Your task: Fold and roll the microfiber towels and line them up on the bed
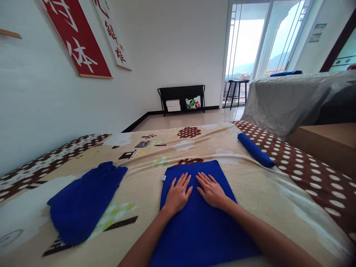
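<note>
A blue towel (194, 226) lies spread flat on the patterned blanket (250, 185) right in front of me. My left hand (178, 194) and my right hand (211, 191) rest side by side on its far half, palms down and fingers stretched out. To the left lies a second blue towel (83, 200), loose and rumpled. A rolled blue towel (254, 150) sits at the far right of the blanket.
A white wall with red and white banners (78, 40) runs along the left. A low black rack (182, 98) stands at the far wall. On the right are a covered sofa (292, 96), a wooden surface (328, 142) and glass doors (250, 48).
</note>
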`<action>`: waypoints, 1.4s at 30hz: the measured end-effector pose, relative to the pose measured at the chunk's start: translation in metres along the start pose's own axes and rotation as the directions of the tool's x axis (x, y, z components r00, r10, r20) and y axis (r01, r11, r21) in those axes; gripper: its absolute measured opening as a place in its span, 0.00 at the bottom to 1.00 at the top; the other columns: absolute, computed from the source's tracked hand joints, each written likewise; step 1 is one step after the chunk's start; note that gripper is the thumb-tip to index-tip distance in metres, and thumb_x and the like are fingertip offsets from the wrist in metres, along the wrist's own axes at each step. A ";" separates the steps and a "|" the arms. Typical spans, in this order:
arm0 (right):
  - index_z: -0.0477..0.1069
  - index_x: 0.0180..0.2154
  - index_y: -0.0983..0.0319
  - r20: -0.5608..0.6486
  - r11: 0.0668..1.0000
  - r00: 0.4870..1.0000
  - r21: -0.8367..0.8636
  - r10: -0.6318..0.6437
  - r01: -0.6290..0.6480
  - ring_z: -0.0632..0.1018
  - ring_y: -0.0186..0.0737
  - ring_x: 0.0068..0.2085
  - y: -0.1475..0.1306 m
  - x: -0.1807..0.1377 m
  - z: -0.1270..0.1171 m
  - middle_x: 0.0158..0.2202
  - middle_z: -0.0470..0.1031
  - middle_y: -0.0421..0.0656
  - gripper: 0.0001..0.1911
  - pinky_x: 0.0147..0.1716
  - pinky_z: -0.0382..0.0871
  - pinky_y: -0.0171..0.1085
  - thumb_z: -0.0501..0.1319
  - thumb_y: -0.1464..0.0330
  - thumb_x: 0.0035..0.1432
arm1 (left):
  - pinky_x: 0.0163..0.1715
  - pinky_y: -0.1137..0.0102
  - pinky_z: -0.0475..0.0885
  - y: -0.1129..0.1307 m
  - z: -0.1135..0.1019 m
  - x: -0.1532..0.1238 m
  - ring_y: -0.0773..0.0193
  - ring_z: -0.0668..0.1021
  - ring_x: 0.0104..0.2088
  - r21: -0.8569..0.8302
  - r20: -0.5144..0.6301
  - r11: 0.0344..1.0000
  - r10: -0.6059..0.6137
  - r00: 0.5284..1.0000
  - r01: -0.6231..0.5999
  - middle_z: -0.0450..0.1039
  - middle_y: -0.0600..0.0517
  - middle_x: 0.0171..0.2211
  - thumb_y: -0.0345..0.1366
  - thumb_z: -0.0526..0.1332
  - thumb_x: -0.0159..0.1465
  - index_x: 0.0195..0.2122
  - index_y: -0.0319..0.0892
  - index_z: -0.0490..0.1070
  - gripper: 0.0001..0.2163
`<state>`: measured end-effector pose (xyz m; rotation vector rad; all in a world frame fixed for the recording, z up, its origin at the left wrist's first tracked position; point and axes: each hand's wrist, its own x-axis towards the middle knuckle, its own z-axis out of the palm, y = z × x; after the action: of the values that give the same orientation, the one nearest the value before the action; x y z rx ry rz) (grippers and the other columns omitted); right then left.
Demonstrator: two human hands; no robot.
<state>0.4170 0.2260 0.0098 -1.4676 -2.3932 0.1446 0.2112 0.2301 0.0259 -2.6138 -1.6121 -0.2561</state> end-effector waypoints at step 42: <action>0.53 0.67 0.63 -0.077 0.898 0.924 -0.277 -0.375 0.341 0.63 0.40 0.65 -0.016 -0.178 -0.044 0.66 0.58 0.42 0.35 0.61 0.64 0.37 0.58 0.61 0.63 | 0.66 0.61 0.50 0.031 -0.020 -0.173 0.59 0.72 0.58 0.377 -0.249 0.885 0.381 0.890 -0.273 0.72 0.50 0.58 0.56 0.52 0.65 0.59 0.45 0.68 0.27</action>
<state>0.4916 0.0582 0.0157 -1.0611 -2.5970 -0.3545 0.1608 0.0607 0.0171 -2.3797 -0.9842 -0.3288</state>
